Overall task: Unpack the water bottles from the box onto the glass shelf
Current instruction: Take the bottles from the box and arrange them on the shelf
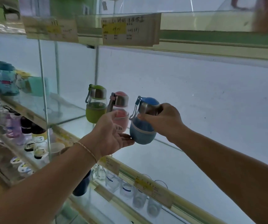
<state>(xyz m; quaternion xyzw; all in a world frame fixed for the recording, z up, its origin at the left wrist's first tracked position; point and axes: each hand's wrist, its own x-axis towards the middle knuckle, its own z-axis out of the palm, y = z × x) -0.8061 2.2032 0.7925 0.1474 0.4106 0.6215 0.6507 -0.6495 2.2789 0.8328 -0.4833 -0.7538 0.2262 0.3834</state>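
A shop: tiered glass shelves with handwritten paper price tags on their front edges display water bottles and drinking glasses.

Three matching bottles, different colours: blue bottle has a blue cap, silver collar and denim-blue sleeve. Pink bottle is pink top and bottom, and green bottle is lime. Straps are grey. Shelf edge is cream with a green stripe, and the tags are beige with yellow patches.

Two bottles on glass shelf, third bottle rightmost, tumblers below
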